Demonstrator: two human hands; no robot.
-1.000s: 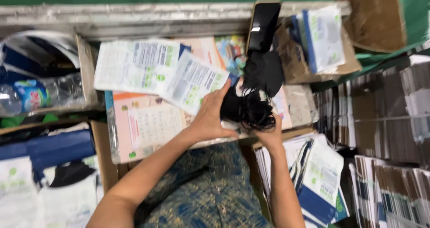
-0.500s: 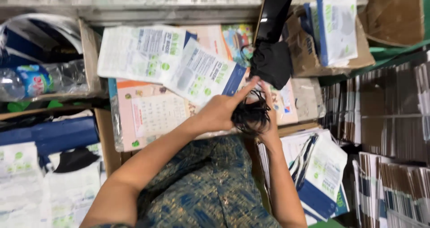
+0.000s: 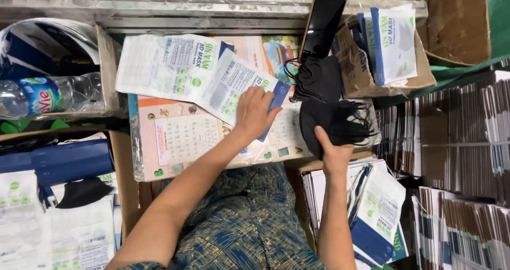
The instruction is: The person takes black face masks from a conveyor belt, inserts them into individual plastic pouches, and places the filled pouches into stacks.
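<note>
My left hand (image 3: 256, 112) lies flat on a white-and-blue mask pouch (image 3: 234, 87) that rests on the work board. A second pouch (image 3: 164, 65) lies beside it, further left. My right hand (image 3: 330, 148) grips a stack of black face masks (image 3: 334, 124) with ear loops sticking out to the right. Just above that stack sits another pile of black masks (image 3: 319, 79). A dark phone (image 3: 323, 23) leans upright behind that pile.
A calendar sheet under plastic (image 3: 186, 140) covers the board. A cardboard box of pouches (image 3: 393, 41) stands at the right, a water bottle (image 3: 48, 95) at the left. Stacks of flat cartons (image 3: 462, 142) fill the right side. More pouches (image 3: 377, 217) lie below my right hand.
My hands have separated. The left hand let go of the black masks and moved left onto the pouch. The right hand keeps the mask stack.
</note>
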